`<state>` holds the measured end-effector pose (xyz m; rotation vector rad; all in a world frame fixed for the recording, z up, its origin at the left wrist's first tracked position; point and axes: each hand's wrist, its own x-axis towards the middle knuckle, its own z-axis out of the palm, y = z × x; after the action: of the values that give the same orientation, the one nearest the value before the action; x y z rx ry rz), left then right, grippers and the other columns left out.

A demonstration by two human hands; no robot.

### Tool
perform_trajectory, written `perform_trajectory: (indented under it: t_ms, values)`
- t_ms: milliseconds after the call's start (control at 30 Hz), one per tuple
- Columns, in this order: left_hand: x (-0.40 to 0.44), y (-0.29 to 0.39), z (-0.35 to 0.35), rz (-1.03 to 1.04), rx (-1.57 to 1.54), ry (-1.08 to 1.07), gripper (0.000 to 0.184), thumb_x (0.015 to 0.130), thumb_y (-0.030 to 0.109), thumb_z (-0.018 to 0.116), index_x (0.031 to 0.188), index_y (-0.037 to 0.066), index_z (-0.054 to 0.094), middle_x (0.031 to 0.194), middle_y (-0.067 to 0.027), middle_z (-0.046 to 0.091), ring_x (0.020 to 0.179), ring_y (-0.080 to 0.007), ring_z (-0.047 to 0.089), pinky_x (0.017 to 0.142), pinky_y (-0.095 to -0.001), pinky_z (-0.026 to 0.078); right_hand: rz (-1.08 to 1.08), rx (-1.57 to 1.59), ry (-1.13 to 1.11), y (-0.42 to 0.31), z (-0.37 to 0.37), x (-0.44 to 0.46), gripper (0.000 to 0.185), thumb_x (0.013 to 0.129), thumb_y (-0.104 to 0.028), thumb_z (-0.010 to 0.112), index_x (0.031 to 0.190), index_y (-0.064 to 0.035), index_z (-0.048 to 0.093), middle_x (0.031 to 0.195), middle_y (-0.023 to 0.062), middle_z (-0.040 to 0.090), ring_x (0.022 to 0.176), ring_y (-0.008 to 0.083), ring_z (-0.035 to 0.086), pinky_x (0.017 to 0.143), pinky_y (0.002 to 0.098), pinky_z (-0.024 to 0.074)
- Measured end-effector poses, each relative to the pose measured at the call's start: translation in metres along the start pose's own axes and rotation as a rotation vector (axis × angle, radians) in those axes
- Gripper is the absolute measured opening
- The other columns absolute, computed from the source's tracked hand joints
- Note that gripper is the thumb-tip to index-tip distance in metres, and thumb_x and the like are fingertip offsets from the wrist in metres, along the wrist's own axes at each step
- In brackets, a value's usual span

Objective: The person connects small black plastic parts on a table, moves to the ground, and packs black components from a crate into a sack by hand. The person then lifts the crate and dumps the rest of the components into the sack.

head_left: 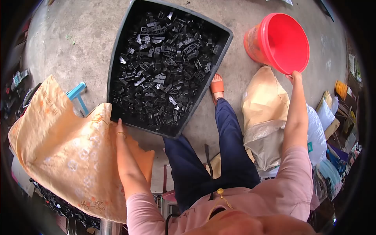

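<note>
My right hand (294, 75) is closed on the rim of a red bucket (288, 43), which is tilted so that its empty inside shows. My left hand (119, 124) is at the near left corner of a large black tub (180, 131), beside an orange patterned cloth (74, 156). Whether its fingers grip the tub or only touch it is hard to see. Inside the tub lie many small black plastic parts (164, 70).
Left of the tub stands a blue stool (78, 94), partly under the cloth. Paper sacks (264, 98) and white bags (316, 137) are at the right. More black parts (66, 207) show below the cloth. An orange sandal (216, 87) is near the tub.
</note>
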<state>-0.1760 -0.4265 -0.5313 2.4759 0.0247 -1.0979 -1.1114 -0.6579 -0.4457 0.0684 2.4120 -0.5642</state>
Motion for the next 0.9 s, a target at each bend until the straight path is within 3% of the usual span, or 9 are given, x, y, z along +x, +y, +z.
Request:
perform_trajectory:
  t_ms: [100,233,333,500,567,700,767,833,900]
  values:
    - [-0.014,0.031,-0.002,0.231,0.503,0.083,0.085,0.071,0.027,0.072,0.136,0.007,0.021,0.132,-0.0128,0.038,0.110,-0.0241,0.046,0.078,-0.0350,0.047,0.036,0.226,-0.067,0.039,-0.003,0.014,0.033,0.084,-0.018,0.050,0.115,-0.0068,0.045,0.105,0.0157,0.056,0.076,0.0277,0.061,0.051,0.0376,0.0549]
    - [0.001,0.048,-0.003,0.071,0.467,0.086,0.071,0.068,0.025,0.071,0.128,0.009,0.037,0.114,-0.0100,0.050,0.068,-0.0191,0.052,0.048,-0.0295,0.043,-0.130,0.631,-0.153,0.086,0.053,-0.056,0.051,0.077,-0.042,0.063,0.114,-0.0112,0.047,0.102,0.0126,0.056,0.068,0.0226,0.057,0.044,0.0366,0.0484]
    - [0.010,0.068,0.008,-0.087,0.274,0.002,0.062,0.067,0.023,0.071,0.122,0.011,0.046,0.104,-0.0079,0.055,0.048,-0.0163,0.049,0.033,-0.0263,0.037,0.027,0.389,-0.173,0.099,0.123,-0.200,0.060,0.072,-0.048,0.066,0.112,-0.0090,0.046,0.088,0.0090,0.054,0.061,0.0177,0.054,0.047,0.0280,0.0468]
    - [0.051,0.070,-0.006,-0.010,0.313,0.020,0.055,0.069,0.021,0.069,0.118,0.008,0.048,0.103,-0.0097,0.056,0.060,-0.0200,0.052,0.043,-0.0305,0.042,-0.022,-0.143,-0.875,0.179,0.201,-0.317,0.075,0.075,-0.037,0.064,0.129,0.0032,0.030,0.122,0.0132,0.045,0.110,0.0168,0.044,0.075,0.0273,0.0444]
    - [0.065,0.068,-0.012,0.034,0.376,0.028,0.052,0.070,0.020,0.069,0.117,0.007,0.049,0.102,-0.0105,0.057,0.065,-0.0215,0.054,0.047,-0.0322,0.044,-0.067,0.273,-0.923,0.223,0.231,-0.320,0.060,0.072,-0.020,0.069,0.120,0.0020,0.040,0.112,0.0120,0.054,0.102,0.0192,0.052,0.084,0.0324,0.0433]
    - [0.102,0.057,-0.022,0.084,0.496,0.024,0.047,0.072,0.018,0.068,0.113,0.005,0.050,0.101,-0.0119,0.057,0.075,-0.0244,0.057,0.055,-0.0355,0.048,-0.396,-0.020,-0.543,0.261,0.246,-0.340,0.053,0.067,-0.017,0.068,0.110,0.0054,0.047,0.099,0.0167,0.060,0.094,0.0236,0.057,0.084,0.0328,0.0433]
    - [0.126,0.044,-0.028,0.078,0.551,0.007,0.044,0.072,0.017,0.067,0.112,0.004,0.051,0.101,-0.0126,0.058,0.080,-0.0259,0.058,0.059,-0.0372,0.050,-0.226,0.047,-0.400,0.322,0.265,-0.343,0.058,0.069,-0.019,0.069,0.116,0.0037,0.045,0.104,0.0143,0.058,0.098,0.0220,0.055,0.086,0.0322,0.0417]
    - [0.106,0.051,-0.023,0.027,0.553,-0.009,0.044,0.073,0.015,0.066,0.111,0.003,0.050,0.101,-0.0130,0.058,0.081,-0.0263,0.059,0.057,-0.0365,0.050,0.295,0.407,-0.817,0.331,0.253,-0.371,0.063,0.071,-0.022,0.071,0.122,0.0022,0.041,0.110,0.0113,0.055,0.101,0.0195,0.052,0.087,0.0311,0.0403]
    - [0.040,0.082,-0.008,-0.042,0.523,-0.017,0.045,0.072,0.012,0.066,0.113,0.002,0.049,0.102,-0.0131,0.057,0.077,-0.0256,0.059,0.050,-0.0333,0.049,0.128,0.308,-0.780,0.329,0.237,-0.391,0.057,0.074,-0.023,0.070,0.121,-0.0043,0.043,0.108,0.0059,0.055,0.097,0.0160,0.052,0.084,0.0293,0.0416]
